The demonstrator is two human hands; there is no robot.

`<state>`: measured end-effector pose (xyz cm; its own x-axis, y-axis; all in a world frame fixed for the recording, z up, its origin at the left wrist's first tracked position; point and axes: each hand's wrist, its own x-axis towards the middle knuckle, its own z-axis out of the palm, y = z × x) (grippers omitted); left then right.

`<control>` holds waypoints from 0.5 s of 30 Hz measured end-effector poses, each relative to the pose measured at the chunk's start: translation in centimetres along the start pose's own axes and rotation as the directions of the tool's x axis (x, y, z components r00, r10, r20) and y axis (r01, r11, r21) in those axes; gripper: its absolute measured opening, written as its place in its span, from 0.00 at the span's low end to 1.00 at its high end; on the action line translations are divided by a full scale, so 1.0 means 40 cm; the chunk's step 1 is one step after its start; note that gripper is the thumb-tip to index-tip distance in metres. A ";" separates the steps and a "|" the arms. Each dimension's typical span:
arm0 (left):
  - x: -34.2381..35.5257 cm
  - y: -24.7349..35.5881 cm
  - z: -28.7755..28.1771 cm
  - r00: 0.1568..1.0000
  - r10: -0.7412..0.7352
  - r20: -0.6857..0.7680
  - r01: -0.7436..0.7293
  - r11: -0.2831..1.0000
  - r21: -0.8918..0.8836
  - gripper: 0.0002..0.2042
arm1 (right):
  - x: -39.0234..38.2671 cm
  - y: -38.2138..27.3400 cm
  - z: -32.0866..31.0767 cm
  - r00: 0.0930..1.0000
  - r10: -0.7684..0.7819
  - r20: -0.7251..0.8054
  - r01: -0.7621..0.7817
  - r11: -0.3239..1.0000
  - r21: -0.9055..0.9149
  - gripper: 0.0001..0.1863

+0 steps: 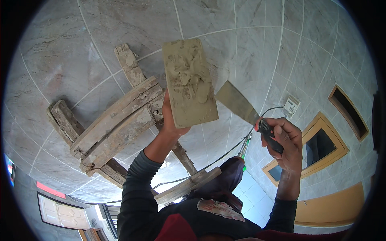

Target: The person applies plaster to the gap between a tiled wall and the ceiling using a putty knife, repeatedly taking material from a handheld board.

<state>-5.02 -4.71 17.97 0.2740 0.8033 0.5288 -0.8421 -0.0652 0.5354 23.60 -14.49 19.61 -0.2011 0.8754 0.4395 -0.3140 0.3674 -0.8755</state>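
My left hand (pixel 172 116) grips a rectangular board (pixel 191 82) from below and behind its left edge. Wet grey-brown mortar coats the board's face, thickest and lumpy around the middle; what the hand grasps behind it is hidden. My right hand (pixel 284 140) is wrapped round the black and red handle of a putty knife (pixel 238 102). Its wide blade points up and left, with a smear of the same grey-brown on it. A small gap separates the blade's tip from the board's right edge.
A rough wooden trestle (pixel 116 124) stands left of my left arm, with another plank (pixel 189 186) nearer my body. A dark cable (pixel 225 154) runs to a wall socket (pixel 291 105). Wood-framed openings (pixel 321 146) and a wooden door (pixel 329 205) lie right. Grey tiles (pixel 140 24) cover the wall.
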 end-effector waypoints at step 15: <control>-0.032 0.044 0.066 0.988 -0.068 0.140 -0.034 0.782 0.622 0.27 | 0.078 -0.003 -0.005 0.990 -0.138 -0.004 0.133 0.962 -0.239 0.17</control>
<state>-5.63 -7.41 19.96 0.3929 0.7151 0.5781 -0.3791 -0.4467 0.8104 23.20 -11.76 21.04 -0.1521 0.8177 0.5551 -0.1071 0.5447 -0.8318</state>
